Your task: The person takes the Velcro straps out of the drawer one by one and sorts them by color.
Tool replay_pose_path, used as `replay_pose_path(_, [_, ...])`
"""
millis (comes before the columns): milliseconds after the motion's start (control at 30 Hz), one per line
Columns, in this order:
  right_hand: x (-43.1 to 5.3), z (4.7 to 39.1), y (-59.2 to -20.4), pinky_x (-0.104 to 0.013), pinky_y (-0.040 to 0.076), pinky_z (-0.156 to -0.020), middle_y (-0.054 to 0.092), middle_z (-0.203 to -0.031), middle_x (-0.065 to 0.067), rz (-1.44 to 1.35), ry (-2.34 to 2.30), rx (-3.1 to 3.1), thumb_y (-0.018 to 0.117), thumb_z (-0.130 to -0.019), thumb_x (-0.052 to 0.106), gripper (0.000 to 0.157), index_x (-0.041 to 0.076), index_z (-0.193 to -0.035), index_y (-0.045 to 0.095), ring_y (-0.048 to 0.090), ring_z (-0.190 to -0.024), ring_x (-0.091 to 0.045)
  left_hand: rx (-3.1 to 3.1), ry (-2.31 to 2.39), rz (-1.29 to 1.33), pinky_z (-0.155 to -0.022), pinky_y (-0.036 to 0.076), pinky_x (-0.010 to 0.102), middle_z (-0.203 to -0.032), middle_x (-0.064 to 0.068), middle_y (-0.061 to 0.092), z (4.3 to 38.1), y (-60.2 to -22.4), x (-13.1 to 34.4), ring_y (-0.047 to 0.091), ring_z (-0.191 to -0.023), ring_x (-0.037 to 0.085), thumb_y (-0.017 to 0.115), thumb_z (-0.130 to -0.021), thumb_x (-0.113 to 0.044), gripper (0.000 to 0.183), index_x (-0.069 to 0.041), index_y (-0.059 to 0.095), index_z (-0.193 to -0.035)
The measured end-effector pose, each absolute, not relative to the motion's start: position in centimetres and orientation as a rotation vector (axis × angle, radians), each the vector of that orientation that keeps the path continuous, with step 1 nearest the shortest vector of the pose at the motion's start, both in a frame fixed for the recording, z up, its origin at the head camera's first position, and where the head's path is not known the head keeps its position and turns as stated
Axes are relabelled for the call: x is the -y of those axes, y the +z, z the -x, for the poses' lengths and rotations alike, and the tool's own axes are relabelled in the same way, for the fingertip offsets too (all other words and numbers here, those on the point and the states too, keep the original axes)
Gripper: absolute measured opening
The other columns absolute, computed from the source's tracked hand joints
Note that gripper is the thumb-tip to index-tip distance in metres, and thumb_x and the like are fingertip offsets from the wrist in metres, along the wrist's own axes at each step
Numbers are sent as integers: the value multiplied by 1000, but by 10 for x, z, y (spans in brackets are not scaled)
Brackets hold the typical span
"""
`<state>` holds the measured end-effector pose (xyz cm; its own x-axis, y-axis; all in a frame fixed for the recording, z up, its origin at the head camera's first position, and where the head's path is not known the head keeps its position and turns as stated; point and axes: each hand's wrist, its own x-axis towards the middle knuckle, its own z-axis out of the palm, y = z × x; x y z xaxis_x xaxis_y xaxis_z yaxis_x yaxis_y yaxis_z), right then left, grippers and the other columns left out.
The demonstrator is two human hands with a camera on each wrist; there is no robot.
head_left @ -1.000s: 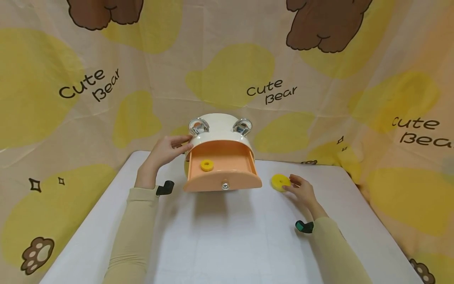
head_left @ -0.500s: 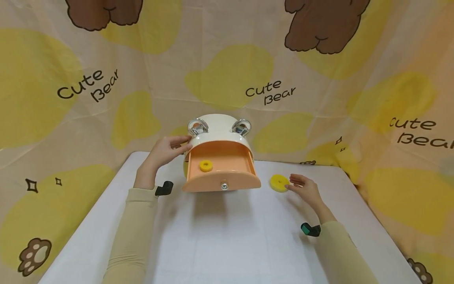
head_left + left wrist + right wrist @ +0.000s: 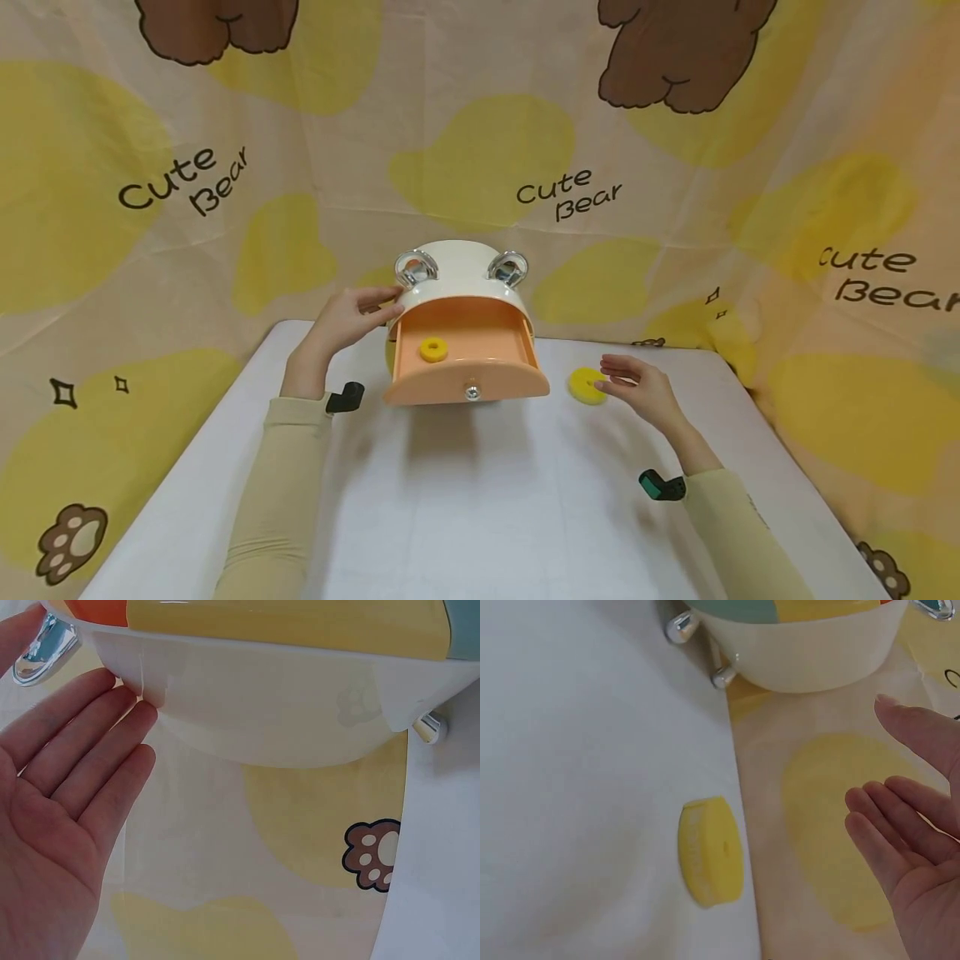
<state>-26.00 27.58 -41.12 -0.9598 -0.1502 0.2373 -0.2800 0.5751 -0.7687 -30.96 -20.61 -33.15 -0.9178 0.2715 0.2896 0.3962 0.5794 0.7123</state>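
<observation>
A small cream cabinet [image 3: 457, 257] with two chrome loops like ears stands in the middle of the head view. Its peach drawer [image 3: 517, 382] is pulled out, and a small yellow ring [image 3: 424, 353] lies inside at the left. My left hand [image 3: 337, 323] touches the cabinet's left side with extended fingers; in the left wrist view, its fingertips meet the cream shell [image 3: 285, 712]. A larger yellow disc [image 3: 581, 388] with a small centre hole rests on the table to the right. Beside and above it is my right hand [image 3: 641, 393], fingers loosely extended and holding nothing.
White cloth covers the table [image 3: 465, 517]. A patterned fabric backdrop [image 3: 480, 150] hangs close behind the cabinet and along both sides. Chrome feet [image 3: 681, 627] hold the cabinet up. Each wrist bears a small dark camera mount [image 3: 347, 398].
My right hand has come away from round the larger yellow disc, with its fingers now raised over the disc's right side. My left hand stays at the cabinet; the drawer and ring are unchanged.
</observation>
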Motion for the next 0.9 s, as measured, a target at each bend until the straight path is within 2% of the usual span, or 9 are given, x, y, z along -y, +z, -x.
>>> replay_pose_path(333, [-256,249,-381,-27,50,-91,62,-123,-17,-473,1316,2616,77,-80,29,59,2,-128,56,61,-113,-31,2646,-1293,530,-94,49,47,-130,3,61,310,-334,207,62,-113,28,66,-84,-52,55,-22,61,-129])
replay_pose_path(600, [-246,244,-355,-31,49,-93,61,-125,-16,-540,1313,2621,75,-82,30,59,3,-131,55,60,-115,-28,2672,-1223,552,-95,48,48,-132,5,59,308,-331,207,60,-115,31,64,-86,-52,56,-20,59,-131])
replay_pose_path(900, [-234,242,-332,-27,49,-92,61,-127,-14,-576,1284,2649,74,-82,33,58,6,-131,56,61,-115,-27,2661,-1248,567,-96,48,47,-132,6,59,308,-331,207,60,-115,30,64,-86,-49,55,-19,59,-132])
